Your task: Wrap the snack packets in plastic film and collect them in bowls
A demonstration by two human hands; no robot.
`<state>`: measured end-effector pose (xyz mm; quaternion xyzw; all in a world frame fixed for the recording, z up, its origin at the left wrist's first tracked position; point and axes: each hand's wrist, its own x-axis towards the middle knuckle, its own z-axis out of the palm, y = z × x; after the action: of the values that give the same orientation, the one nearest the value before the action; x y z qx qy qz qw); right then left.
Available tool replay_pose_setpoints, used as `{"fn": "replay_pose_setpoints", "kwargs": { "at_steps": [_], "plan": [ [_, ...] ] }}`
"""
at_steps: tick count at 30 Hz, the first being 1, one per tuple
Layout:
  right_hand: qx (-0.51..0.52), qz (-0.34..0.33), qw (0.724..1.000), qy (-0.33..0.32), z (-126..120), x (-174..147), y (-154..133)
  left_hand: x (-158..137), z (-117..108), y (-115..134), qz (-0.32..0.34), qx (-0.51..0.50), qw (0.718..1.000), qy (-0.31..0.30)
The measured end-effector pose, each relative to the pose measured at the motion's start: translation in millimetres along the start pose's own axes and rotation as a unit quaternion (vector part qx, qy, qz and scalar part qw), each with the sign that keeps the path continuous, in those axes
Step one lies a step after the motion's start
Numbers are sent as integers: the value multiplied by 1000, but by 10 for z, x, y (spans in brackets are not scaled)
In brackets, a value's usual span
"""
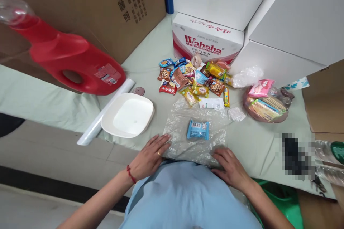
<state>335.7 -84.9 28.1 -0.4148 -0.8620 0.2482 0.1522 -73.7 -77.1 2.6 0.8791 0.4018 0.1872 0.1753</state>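
A clear plastic bag [177, 146] lies spread flat at the table's near edge. On its middle rests a small blue wrapped snack [198, 130], touched by neither hand. My left hand [154, 151] lies with fingers stretched out, the tips at the bag's left edge. At the near right corner of the bag is my right hand [228, 164], fingers apart and slightly bent, resting on the plastic. Just beyond the bag, a heap of wrapped snacks [195, 77] in several colours is piled up, with a white sachet [211, 103] at its near side.
Left are a white bowl [127, 115], a white roll [106, 112] and a large red bottle [77, 61]. Behind the snacks stands a Wahaha box [206, 39]. Right sits a bowl of packets [266, 105]; a green bin [285, 200] is below the table.
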Motion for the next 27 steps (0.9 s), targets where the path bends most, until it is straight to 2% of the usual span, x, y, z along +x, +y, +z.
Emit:
{"fn": "replay_pose_setpoints", "kwargs": {
  "at_steps": [2, 5, 9, 13, 16, 19, 22, 25, 27],
  "plan": [
    [-15, 11, 1000, 2, 68, -80, 50, -7, 18, -29, -11, -4, 1000, -14],
    [22, 13, 1000, 15, 120, -14, 123, 79, 2, -108, -16, -31, 999, -42],
    [93, 7, 996, -9, -18, 175, 187, 252, -111, -198, -30, -64, 996, -57],
    [150, 79, 985, -27, -315, 314, 191, 485, -239, -195, -72, -128, 989, -24],
    [178, 147, 973, -2, -496, 460, 231, 756, -283, -183, -152, -143, 977, 29],
    [188, 194, 962, 31, -545, 657, 367, 1076, -228, -233, -239, -112, 962, 65],
    [155, 221, 962, 45, -504, 827, 552, 1325, -109, -339, -284, -78, 953, 67],
    [41, 242, 968, 56, -491, 889, 643, 1404, -28, -428, -299, -60, 949, 85],
    [-45, 239, 966, 84, -523, 882, 587, 1362, -31, -438, -302, -54, 946, 105]
  ]
}}
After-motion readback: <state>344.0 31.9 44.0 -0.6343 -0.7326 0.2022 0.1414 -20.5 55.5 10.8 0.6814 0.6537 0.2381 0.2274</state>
